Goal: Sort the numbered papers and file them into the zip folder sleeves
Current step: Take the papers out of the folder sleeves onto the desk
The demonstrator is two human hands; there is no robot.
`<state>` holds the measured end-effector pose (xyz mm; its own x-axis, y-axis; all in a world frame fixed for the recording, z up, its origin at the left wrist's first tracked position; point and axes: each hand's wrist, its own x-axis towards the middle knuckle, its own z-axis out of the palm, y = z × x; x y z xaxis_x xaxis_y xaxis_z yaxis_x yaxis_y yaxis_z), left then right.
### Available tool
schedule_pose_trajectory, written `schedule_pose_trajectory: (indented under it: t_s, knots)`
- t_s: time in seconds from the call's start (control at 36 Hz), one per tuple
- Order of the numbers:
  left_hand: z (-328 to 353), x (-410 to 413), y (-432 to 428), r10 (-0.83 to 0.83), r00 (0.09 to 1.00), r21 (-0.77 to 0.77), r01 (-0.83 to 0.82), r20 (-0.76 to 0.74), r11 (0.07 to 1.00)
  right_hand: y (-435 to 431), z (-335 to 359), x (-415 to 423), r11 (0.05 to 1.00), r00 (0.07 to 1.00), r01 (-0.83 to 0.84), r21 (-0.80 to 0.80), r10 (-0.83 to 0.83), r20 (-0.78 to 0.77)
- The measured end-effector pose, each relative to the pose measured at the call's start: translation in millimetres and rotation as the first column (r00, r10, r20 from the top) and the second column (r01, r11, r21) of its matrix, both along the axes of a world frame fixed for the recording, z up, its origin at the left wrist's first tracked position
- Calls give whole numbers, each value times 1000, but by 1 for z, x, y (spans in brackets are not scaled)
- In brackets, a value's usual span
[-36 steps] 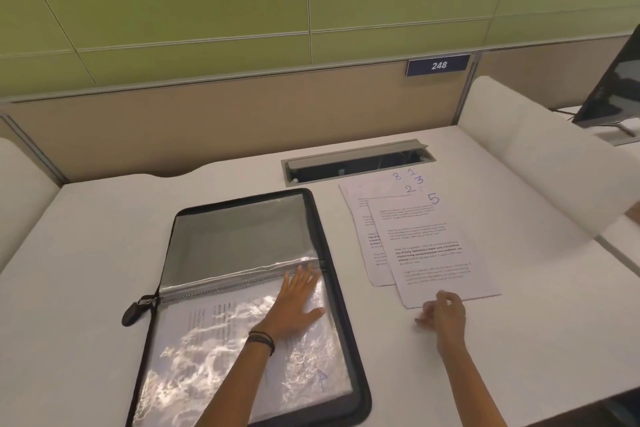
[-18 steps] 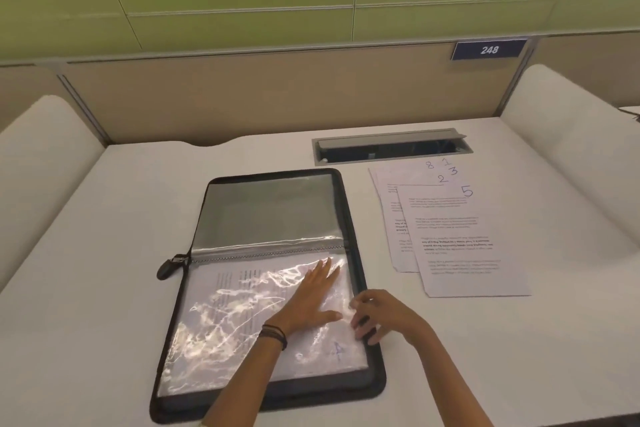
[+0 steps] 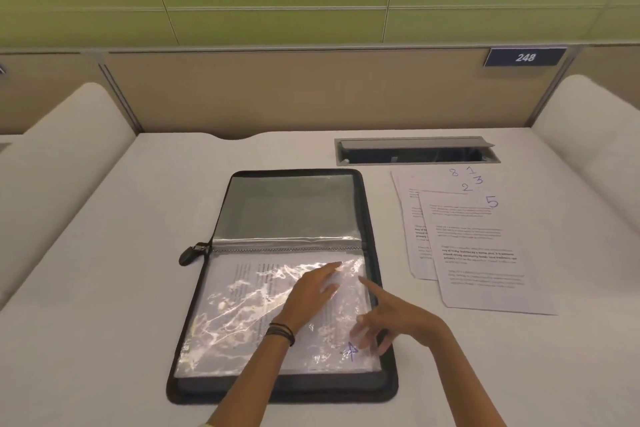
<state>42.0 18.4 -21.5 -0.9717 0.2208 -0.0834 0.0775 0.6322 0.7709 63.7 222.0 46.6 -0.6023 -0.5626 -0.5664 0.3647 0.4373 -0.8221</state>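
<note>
A black zip folder point(image 3: 367, 204) lies open on the white desk. Its near half holds clear plastic sleeves point(image 3: 235, 319) with a printed sheet inside marked 4 point(image 3: 351, 352) at the lower right corner. My left hand point(image 3: 313, 291) lies flat on the top sleeve, fingers straight. My right hand point(image 3: 391, 317) hovers at the sleeve's right edge, index finger stretched out, the other fingertips touching the plastic near the 4. To the right lies a fanned stack of papers point(image 3: 485, 253) numbered 8, 1, 3, 2, with 5 on top.
A grey cable hatch point(image 3: 415, 149) is set into the desk behind the papers. White padded dividers point(image 3: 69, 156) flank the desk on both sides. A beige partition with a plate reading 248 point(image 3: 524, 57) closes the back. The folder's zip pull point(image 3: 190, 253) sticks out left.
My right hand left the front edge of the paper stack and moved left onto the folder's right sleeve edge. My left hand stayed flat on the sleeve. The view shifted left.
</note>
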Motion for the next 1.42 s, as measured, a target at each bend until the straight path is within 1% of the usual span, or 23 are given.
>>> schedule_pose_trajectory:
  t_s: [0.08,0.14,0.22,0.28,0.36,0.42,0.5,0.56,0.61,0.75,0.86,0.92,0.97,1.06,1.14,1.19,1.28,1.42]
  knots:
    - [8,-2,-2,19,998,17,-18,-55,1000,-6,-4,-4,999,994,53,5,-52,-93]
    - [18,-3,-2,37,992,51,-32,-118,998,-9,-5,-9,993,980,113,-27,-116,-161]
    - [44,-3,-3,65,979,176,-31,-191,984,-13,0,-14,978,945,188,-92,-206,-254]
    - [66,-2,-3,75,971,261,-13,-229,965,-17,6,-18,957,915,254,-140,-285,-285]
    - [96,0,-1,72,959,336,25,-272,942,-22,16,-23,907,857,348,-239,-411,-312]
    - [113,2,0,41,957,364,70,-288,929,-24,22,-27,858,810,405,-315,-496,-312]
    - [131,4,2,-24,966,369,121,-257,922,-26,29,-34,788,730,469,-399,-600,-327]
    - [134,6,4,-64,971,349,143,-229,926,-27,31,-39,765,685,485,-423,-633,-360]
    - [132,7,5,-90,970,298,156,-225,942,-28,31,-43,757,663,493,-429,-646,-379]
    - [128,6,0,-160,960,175,202,-230,963,-30,30,-50,729,655,500,-467,-671,-347]
    - [125,6,-2,-254,928,-42,252,-275,967,-29,30,-56,684,637,492,-538,-704,-313]
    - [123,3,-3,-266,932,-104,247,-246,963,-28,29,-61,659,622,500,-562,-725,-297]
    - [118,-3,-5,-251,949,-137,228,-191,964,-26,31,-66,650,612,502,-570,-733,-296]
    - [103,-16,-12,-181,978,-163,163,-105,973,-26,33,-73,662,625,493,-564,-721,-299]
    - [79,-31,-18,-147,988,-210,136,-38,968,-28,33,-75,722,659,458,-518,-667,-347]
    - [65,-38,-20,-93,995,-195,95,18,976,-30,30,-77,751,670,453,-480,-642,-372]
    - [47,-45,-20,-16,999,-167,23,45,986,-26,20,-83,747,670,486,-454,-652,-356]
    - [17,-43,-14,-10,997,-175,23,71,984,-17,1,-82,770,669,517,-374,-636,-384]
